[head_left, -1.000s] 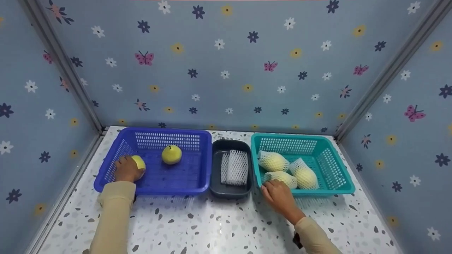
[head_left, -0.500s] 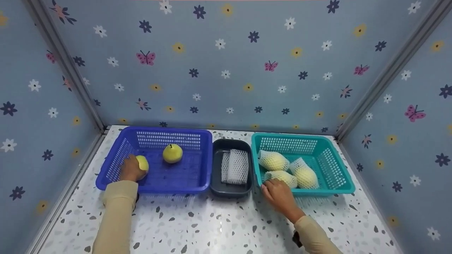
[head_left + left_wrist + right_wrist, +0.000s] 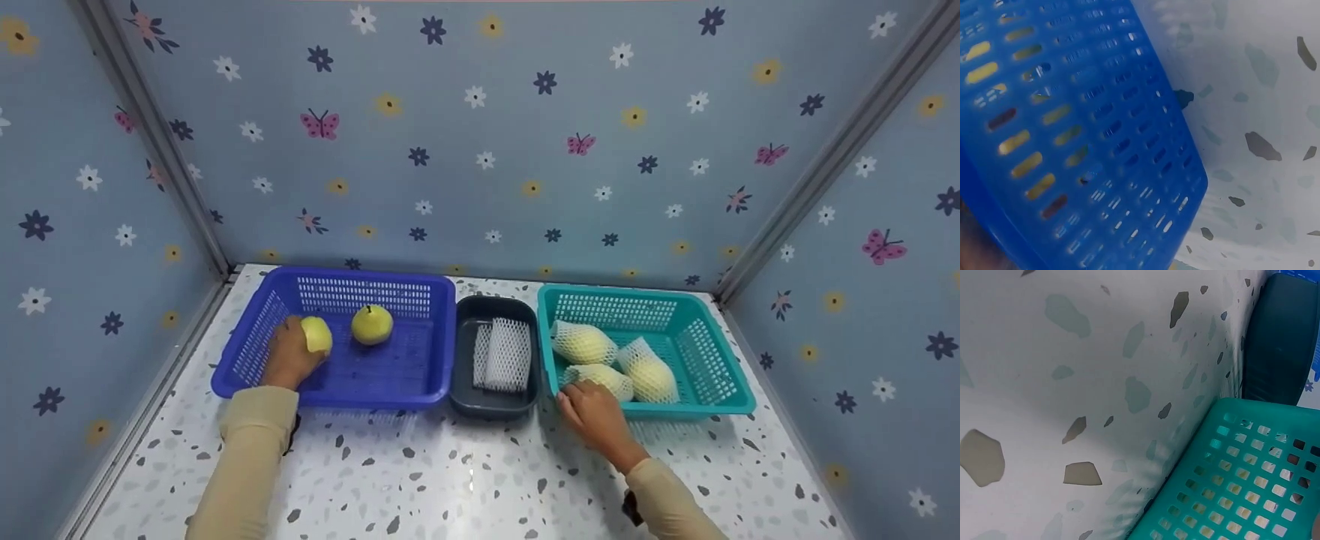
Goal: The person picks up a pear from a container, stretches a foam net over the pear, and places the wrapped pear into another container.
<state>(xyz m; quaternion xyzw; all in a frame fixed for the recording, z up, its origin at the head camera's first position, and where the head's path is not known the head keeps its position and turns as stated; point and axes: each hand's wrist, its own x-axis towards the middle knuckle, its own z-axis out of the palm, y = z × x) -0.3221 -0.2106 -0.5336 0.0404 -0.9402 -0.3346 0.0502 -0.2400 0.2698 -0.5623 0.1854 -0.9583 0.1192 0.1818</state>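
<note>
From my end, the flowered wall and speckled table have drifted a touch rightward across the head view, so I discount that much before judging any motion.

The blue basket and the teal basket keep the same contents as a second ago: two bare pears in the blue one, three netted fruits in the teal one, with space at its right end. Between them sits the gray tray, holding white foam nets laid flat.

The left hand has shifted inward from the blue basket's left wall. Its fingers are curled round the held pear, with little spread. The right hand has stayed put at the teal basket's front left corner, fingers bent over the rim next to the nearest netted fruit; I can't tell whether it grips anything. The right wrist view gives me mainly the basket's outside.

The held pear has come along with the hand and shows more of itself, which I read as a sound hold. It remains within the blue basket, just beside the standing pear, whose stem points up.
</note>
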